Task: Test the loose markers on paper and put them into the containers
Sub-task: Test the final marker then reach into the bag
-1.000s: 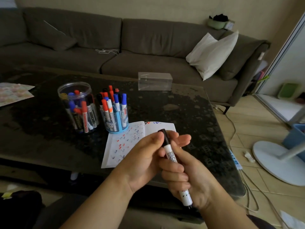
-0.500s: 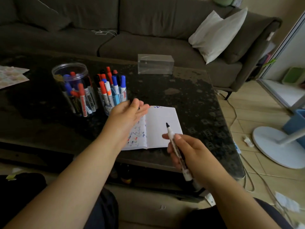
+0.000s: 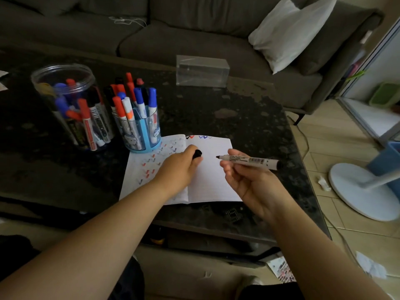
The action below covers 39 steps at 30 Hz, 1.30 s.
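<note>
An open notebook lies on the dark table, its left page covered in small coloured marks and a few squiggles at the top of the right page. My right hand pinches an uncapped black marker, held level above the right page with its tip pointing left. My left hand rests on the notebook's fold and holds the black cap. A clear round jar and a blue-based cup, both full of red, blue and black markers, stand left of the notebook.
A clear plastic box stands at the table's far side. Behind it runs a grey sofa with a white pillow. A white fan base, cables and paper scraps lie on the tiled floor at right.
The cap came off the marker and stayed in my left hand, which came down onto the notebook. My right hand turned the marker from upright to level, tip toward the left.
</note>
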### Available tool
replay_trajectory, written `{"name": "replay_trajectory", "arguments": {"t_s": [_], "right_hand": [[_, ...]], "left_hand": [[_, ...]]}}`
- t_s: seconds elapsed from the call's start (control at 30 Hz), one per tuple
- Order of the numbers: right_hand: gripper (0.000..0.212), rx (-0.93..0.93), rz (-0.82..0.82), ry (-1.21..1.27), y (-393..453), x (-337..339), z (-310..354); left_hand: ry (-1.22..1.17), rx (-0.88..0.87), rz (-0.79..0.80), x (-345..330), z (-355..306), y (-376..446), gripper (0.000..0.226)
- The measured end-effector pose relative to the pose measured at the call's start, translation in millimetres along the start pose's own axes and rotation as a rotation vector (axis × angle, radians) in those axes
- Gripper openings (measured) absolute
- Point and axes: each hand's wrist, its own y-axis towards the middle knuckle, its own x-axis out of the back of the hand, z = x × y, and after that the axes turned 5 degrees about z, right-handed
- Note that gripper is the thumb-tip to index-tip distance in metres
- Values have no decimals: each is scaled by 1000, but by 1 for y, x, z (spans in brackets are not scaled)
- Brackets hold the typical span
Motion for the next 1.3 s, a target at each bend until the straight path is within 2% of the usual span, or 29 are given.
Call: {"name": "replay_trajectory", "arguments": {"t_s": [0.07, 0.1, 0.17, 0.23, 0.4, 0.53, 0.83, 1.1, 1.3], "right_hand": [[13, 28, -36, -160, 25, 6, 1], [15, 46, -73, -271, 39, 8, 2], [33, 100, -171, -471, 68, 13, 5], [42, 176, -238, -631, 97, 19, 8], [26, 272, -309, -1018, 150, 32, 8], [12, 364, -378, -977, 168, 39, -1], [25, 471, -316, -1047, 175, 47, -5], [24, 471, -292, -1078, 179, 50, -6], [27, 428, -296, -1084, 178, 48, -5]], "left_hand": [[38, -45, 21, -1, -2, 12, 31], [54, -72, 27, 0, -4, 18, 31], [94, -129, 32, -1, -8, 29, 31], [139, -174, 28, -6, -8, 38, 31], [127, -185, -18, -17, 4, 44, 33], [122, -203, -24, -22, 8, 48, 34], [114, -268, -74, -31, 18, 56, 39], [96, -294, -91, -33, 21, 57, 29], [90, -307, -138, -35, 22, 58, 29]]}}
